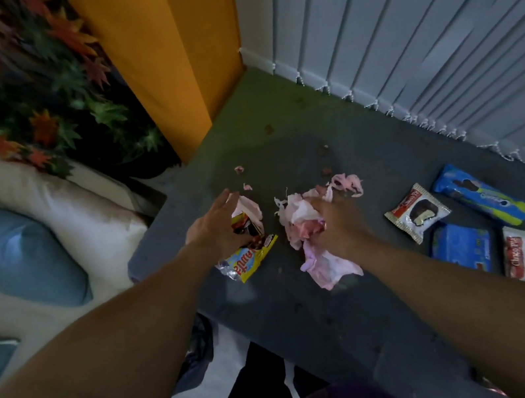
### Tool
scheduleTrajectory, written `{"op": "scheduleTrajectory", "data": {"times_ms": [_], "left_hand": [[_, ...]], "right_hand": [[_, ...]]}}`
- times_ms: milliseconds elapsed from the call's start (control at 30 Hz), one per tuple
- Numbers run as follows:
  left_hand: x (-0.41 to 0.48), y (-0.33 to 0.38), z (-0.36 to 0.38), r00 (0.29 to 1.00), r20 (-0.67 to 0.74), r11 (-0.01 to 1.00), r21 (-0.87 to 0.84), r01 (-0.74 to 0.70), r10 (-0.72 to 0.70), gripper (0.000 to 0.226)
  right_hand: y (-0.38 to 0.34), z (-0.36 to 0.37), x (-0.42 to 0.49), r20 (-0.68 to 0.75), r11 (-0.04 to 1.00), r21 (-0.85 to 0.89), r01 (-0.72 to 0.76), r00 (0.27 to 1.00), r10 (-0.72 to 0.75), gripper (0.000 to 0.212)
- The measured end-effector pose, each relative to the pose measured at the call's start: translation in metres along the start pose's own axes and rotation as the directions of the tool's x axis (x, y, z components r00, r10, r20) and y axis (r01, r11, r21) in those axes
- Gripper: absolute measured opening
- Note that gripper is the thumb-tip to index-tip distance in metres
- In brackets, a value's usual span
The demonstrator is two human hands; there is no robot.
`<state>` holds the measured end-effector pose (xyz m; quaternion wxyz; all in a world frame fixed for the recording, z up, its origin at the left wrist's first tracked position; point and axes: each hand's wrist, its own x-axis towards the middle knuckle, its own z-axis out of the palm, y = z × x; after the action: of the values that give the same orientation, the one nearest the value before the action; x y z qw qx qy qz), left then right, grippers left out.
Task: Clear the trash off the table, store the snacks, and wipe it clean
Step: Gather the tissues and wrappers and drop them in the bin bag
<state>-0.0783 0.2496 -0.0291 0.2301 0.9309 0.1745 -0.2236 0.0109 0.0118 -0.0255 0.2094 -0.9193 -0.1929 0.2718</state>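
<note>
The dark grey table [309, 323] stood beside white blinds [414, 17]. Near its left edge the left hand [215, 229] gripped a yellow peanut wrapper [247, 262]. At the middle the right hand [335, 225] clutched crumpled pink tissue [295, 214], and four sealed snack packs [416, 213] lay right.

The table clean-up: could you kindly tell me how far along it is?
Nothing looks finished yet. In hand: the left hand is on the yellow wrapper, and the right hand grips the pink tissue. Left: pink scraps lie farther back, four snack packs remain unstored, and the table is still spotted, so it needs wiping.
</note>
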Motion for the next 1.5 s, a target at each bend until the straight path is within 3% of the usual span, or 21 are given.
{"op": "scheduleTrajectory", "data": {"times_ms": [100, 267, 433, 567, 800, 1000, 1233, 1500], "left_hand": [[0.000, -0.003, 0.005, 0.998, -0.022, 0.994, -0.093, -0.064, 0.062, 0.050], [0.008, 0.002, 0.005, 0.996, 0.019, 0.996, -0.012, 0.091, -0.091, 0.029], [0.016, 0.012, -0.003, 0.995, 0.041, 0.993, -0.075, 0.093, -0.090, 0.032], [0.021, 0.017, -0.006, 0.994, 0.044, 0.993, -0.063, 0.100, -0.097, 0.035], [0.017, 0.023, -0.009, 0.994, 0.025, 0.992, -0.065, 0.109, -0.107, 0.036], [0.007, 0.024, -0.017, 0.996, 0.016, 0.990, -0.112, 0.086, -0.084, 0.038], [-0.014, 0.020, -0.016, 0.995, -0.046, 0.992, -0.093, 0.080, -0.085, 0.042], [-0.039, 0.028, -0.017, 0.990, -0.103, 0.989, -0.123, 0.081, -0.093, 0.041]], "right_hand": [[-0.001, 0.000, 0.001, 0.001, 1.000, -0.013, -0.020, 1.000, 0.020, 0.070], [0.001, -0.007, 0.005, -0.061, 0.998, 0.004, -0.058, 0.996, 0.058, 0.059], [0.018, -0.021, 0.016, -0.215, 0.997, -0.030, -0.075, 0.974, 0.067, 0.050], [0.028, -0.021, 0.028, -0.083, 0.987, -0.067, -0.146, 0.987, 0.140, 0.065], [0.032, -0.022, 0.013, -0.190, 0.991, 0.058, -0.124, 0.973, 0.133, 0.033], [0.023, -0.026, 0.000, -0.194, 0.995, 0.100, -0.006, 0.981, 0.025, 0.039], [0.021, -0.021, -0.005, -0.163, 0.998, -0.021, 0.057, 0.985, -0.060, 0.042], [0.024, -0.044, -0.019, -0.295, 0.997, 0.006, 0.079, 0.953, -0.073, 0.027]]}}
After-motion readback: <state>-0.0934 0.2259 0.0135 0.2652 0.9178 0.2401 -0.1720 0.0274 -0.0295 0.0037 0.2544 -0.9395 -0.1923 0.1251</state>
